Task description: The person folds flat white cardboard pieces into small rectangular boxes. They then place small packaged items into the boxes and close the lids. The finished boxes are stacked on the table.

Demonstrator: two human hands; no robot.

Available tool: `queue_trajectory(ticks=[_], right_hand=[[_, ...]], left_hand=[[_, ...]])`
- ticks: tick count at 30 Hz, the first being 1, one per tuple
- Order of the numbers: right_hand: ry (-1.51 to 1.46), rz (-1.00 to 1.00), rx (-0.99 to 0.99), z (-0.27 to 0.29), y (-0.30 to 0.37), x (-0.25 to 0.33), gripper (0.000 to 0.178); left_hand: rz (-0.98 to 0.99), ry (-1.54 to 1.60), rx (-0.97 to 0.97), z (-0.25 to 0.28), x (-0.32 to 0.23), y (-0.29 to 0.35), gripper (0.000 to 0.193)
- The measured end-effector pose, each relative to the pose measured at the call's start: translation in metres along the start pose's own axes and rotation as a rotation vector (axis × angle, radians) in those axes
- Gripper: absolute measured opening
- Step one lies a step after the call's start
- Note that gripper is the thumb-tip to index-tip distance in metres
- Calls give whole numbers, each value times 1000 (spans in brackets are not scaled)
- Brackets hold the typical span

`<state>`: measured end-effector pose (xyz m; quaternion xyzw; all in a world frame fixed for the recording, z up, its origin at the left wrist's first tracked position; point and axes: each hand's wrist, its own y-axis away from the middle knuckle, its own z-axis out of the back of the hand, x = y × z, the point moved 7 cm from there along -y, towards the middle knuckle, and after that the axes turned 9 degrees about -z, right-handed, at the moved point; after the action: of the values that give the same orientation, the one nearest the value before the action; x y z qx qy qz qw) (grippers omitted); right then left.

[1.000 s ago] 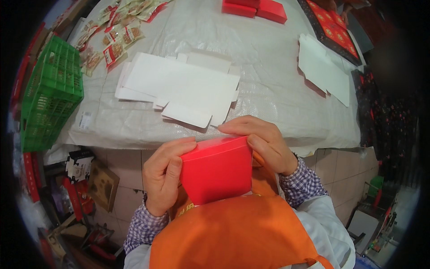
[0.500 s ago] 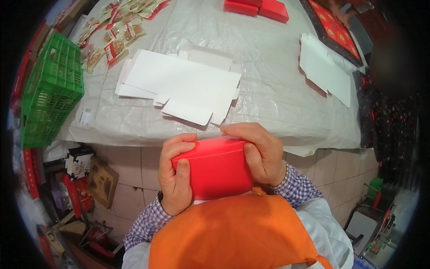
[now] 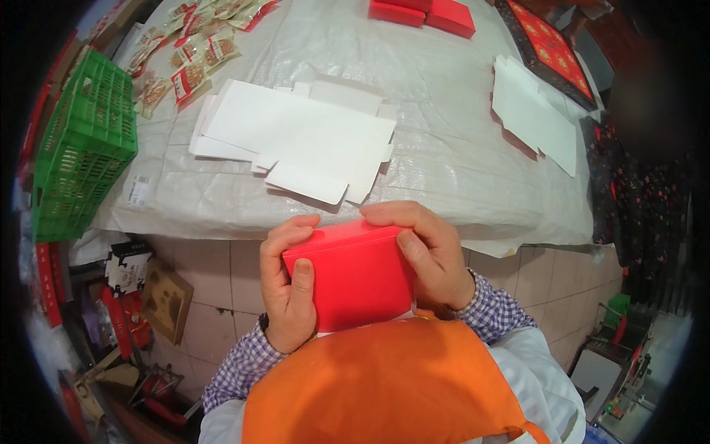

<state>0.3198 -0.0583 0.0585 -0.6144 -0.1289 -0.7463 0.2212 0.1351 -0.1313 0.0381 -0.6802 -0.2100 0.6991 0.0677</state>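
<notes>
A red cardboard box (image 3: pixel 359 285) is held up in front of my orange apron, just off the near edge of the table. My left hand (image 3: pixel 287 285) is closed round its left side, thumb flat on the face toward me and fingers over the top edge. On the opposite side my right hand (image 3: pixel 429 255) grips the upper right corner, thumb on the near face and index finger along the top. The box's underside is hidden. Beyond my hands lies a pile of flat white die-cut box blanks (image 3: pixel 303 140) on the table.
A green plastic crate (image 3: pixel 89 140) stands at the table's left edge, near several wrapped snack packets (image 3: pixel 188 78). Finished-looking red boxes (image 3: pixel 421 15) sit at the far side. More white blanks (image 3: pixel 536 115) and a red patterned tray (image 3: pixel 551 48) lie at right, by another person (image 3: pixel 636 170).
The crease along the box's top edge has closed up, and its near face looks flatter. Both my hands have shifted very slightly left, still gripping it.
</notes>
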Motion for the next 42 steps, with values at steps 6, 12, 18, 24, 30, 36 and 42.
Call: queue_trajectory(ticks=[6, 12, 18, 24, 30, 36, 42], right_hand=[[-278, -100, 48, -3, -8, -12, 26], [-425, -282, 168, -11, -17, -18, 27], [-290, -226, 196, -1, -10, -18, 28], [-274, -127, 21, -8, -2, -19, 24], [-217, -58, -69, -10, -4, -7, 16], [-90, -66, -16, -8, -3, -6, 17], [-191, -48, -54, -7, -1, -8, 24]], left_hand=[[6, -20, 52, -1, -1, -4, 33], [40, -42, 27, -1, 0, -7, 33], [81, 60, 29, -4, 9, 0, 31], [37, 6, 56, -7, 7, -2, 29], [57, -1, -4, -6, 8, 0, 26], [25, -95, 127, -6, 5, -5, 25], [91, -11, 10, -3, 8, 1, 32]])
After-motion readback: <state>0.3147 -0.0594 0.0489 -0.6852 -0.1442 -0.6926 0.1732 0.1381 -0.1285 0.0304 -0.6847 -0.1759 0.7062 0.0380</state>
